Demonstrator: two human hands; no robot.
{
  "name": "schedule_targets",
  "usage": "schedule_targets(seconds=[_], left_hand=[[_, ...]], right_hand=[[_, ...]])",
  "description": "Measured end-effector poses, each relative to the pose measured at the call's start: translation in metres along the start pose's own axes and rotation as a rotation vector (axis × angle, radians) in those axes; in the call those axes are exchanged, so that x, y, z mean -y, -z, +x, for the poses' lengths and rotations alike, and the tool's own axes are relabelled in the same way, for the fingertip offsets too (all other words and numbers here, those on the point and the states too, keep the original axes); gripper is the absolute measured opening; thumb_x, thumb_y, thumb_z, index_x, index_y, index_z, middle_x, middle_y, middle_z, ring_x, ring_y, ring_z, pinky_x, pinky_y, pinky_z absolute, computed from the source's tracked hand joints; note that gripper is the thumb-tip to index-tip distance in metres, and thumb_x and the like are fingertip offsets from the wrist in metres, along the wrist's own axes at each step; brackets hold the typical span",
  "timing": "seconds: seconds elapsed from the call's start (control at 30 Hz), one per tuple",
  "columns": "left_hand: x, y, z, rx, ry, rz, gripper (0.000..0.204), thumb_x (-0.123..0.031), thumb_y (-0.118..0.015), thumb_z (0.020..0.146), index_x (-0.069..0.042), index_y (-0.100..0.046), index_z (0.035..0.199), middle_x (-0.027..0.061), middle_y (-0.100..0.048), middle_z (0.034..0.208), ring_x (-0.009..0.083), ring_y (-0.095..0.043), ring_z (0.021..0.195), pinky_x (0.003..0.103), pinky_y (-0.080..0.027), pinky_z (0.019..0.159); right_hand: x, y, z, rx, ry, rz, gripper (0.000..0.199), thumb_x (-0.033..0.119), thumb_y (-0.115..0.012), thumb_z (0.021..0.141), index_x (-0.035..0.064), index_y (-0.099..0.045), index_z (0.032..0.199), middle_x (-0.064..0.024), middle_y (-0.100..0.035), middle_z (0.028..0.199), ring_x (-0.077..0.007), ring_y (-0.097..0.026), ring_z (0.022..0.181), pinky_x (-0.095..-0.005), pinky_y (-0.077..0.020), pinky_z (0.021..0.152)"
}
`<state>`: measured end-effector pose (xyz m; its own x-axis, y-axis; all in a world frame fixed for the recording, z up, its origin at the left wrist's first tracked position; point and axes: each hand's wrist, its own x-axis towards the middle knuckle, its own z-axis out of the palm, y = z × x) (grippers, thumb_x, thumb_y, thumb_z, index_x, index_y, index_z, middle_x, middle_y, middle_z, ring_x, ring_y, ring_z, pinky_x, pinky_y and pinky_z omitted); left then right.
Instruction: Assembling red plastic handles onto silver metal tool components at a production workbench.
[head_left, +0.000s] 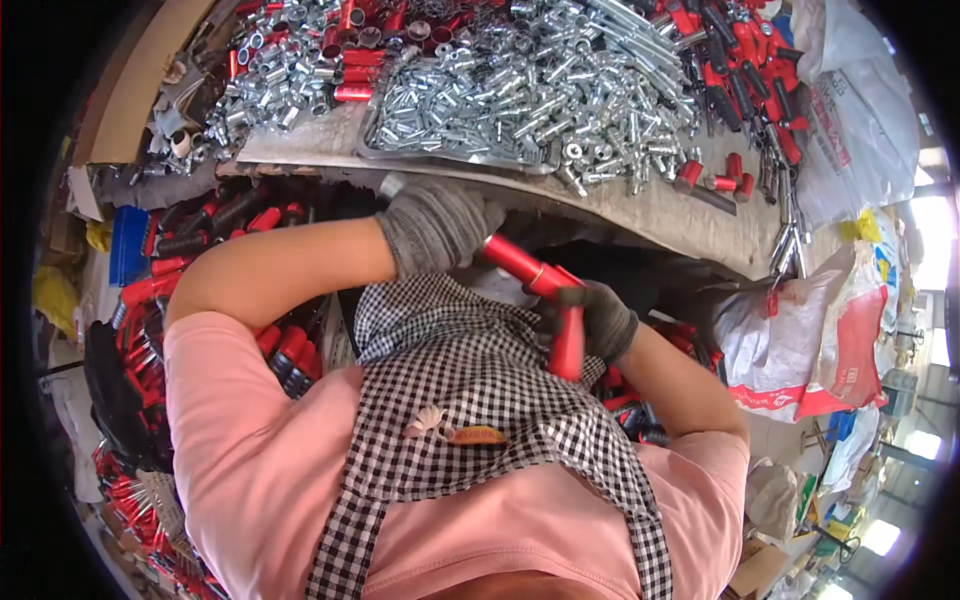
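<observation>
Head view: left hand (435, 225) and right hand (600, 318), both gloved, are closed around red handles (535, 270) below a tabletop (670, 215) buried in silver bolts (520, 95); plastic bags (810, 340) crowd the right side.

White plastic sacks (860, 110) with red print lie at right, a red-and-white printed bag (820, 350) below them.

A grey workbench (660, 215) heaped with metal parts, plastic sacks (800, 340) beside it, daylight at right.
</observation>
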<state>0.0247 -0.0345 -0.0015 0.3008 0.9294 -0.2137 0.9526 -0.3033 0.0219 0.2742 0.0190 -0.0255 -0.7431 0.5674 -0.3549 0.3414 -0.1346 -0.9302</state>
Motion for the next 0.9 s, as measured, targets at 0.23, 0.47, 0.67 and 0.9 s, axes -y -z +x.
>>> schedule_targets(seconds=[0.23, 0.47, 0.67, 0.9], left_hand=[[0.003, -0.004, 0.0, 0.39, -0.083, -0.67, 0.027, -0.029, -0.067, 0.072, -0.005, -0.063, 0.085, 0.0137, -0.063, 0.067, 0.0281, -0.062, 0.06, 0.038, -0.049, 0.054], [0.004, -0.013, 0.008, -0.395, -0.136, 0.066, 0.042, -0.044, -0.067, 0.075, -0.005, -0.059, 0.091, 0.0164, -0.063, 0.07, 0.0316, -0.063, 0.066, 0.047, -0.049, 0.06], [0.002, -0.039, -0.002, 0.612, -0.147, -0.988, 0.018, -0.021, -0.065, 0.07, -0.003, -0.063, 0.073, 0.0132, -0.057, 0.055, 0.0212, -0.055, 0.046, 0.034, -0.047, 0.049], [0.038, -0.014, -0.007, 0.015, 0.01, 0.017, 0.025, -0.025, -0.056, 0.078, -0.004, -0.059, 0.091, 0.0156, -0.064, 0.071, 0.0341, -0.065, 0.067, 0.047, -0.05, 0.058]], right_hand=[[0.002, 0.015, 0.012, 0.013, 0.222, -0.271, 0.042, 0.021, -0.072, 0.069, 0.0039, -0.059, 0.105, -0.006, -0.059, 0.076, -0.021, -0.058, 0.064, -0.0345, -0.0509, 0.065], [0.009, 0.01, 0.006, 0.069, -0.115, 0.272, 0.04, 0.021, -0.073, 0.064, 0.0038, -0.06, 0.097, -0.0042, -0.057, 0.073, -0.0189, -0.058, 0.063, -0.0334, -0.052, 0.067], [0.036, 0.032, 0.017, 0.098, 1.326, -1.321, 0.04, 0.018, -0.062, 0.065, 0.0077, -0.064, 0.104, -0.005, -0.056, 0.074, -0.0216, -0.059, 0.07, -0.0389, -0.0516, 0.073], [0.001, -0.033, 0.028, 0.14, 0.029, 0.299, 0.073, 0.016, -0.079, 0.072, 0.001, -0.044, 0.134, -0.0105, -0.06, 0.119, -0.0207, -0.059, 0.102, -0.0323, -0.0494, 0.089]])
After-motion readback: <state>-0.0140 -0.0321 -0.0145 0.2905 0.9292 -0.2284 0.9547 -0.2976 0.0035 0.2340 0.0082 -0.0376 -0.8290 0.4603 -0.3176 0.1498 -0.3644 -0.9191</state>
